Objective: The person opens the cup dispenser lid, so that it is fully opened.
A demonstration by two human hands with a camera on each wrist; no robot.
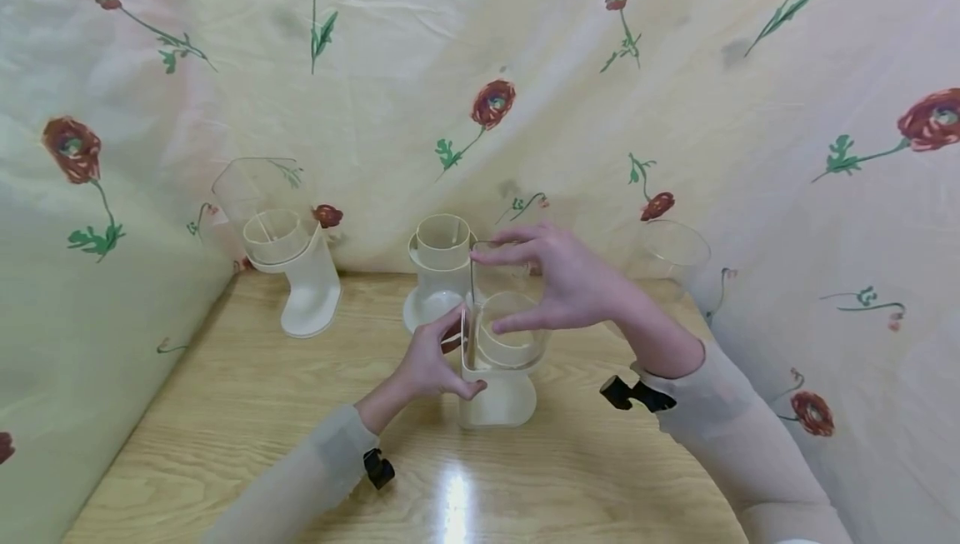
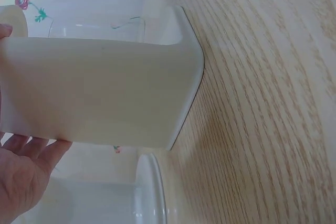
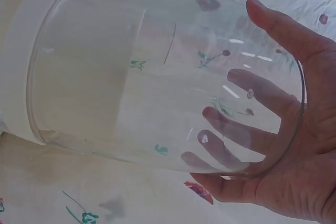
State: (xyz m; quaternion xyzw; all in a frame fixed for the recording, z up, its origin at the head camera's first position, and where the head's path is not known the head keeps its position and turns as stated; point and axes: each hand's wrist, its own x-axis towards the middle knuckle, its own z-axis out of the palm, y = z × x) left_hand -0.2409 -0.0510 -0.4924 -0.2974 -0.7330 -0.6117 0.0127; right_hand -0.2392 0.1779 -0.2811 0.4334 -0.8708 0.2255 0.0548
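A cream plastic base stands on the wooden table near the front. My left hand grips its left side, thumb round the front and fingers up by the ring. In the left wrist view the base's wall fills the frame, with my palm under it. My right hand holds a clear plastic container with spread, curled fingers, right over the base's ring. In the right wrist view the fingers show through the clear container, whose far end meets the cream ring.
A second cream base stands just behind the held one. A third base at the back left carries a clear container. Another clear container stands at the back right. Flowered cloth walls in the table.
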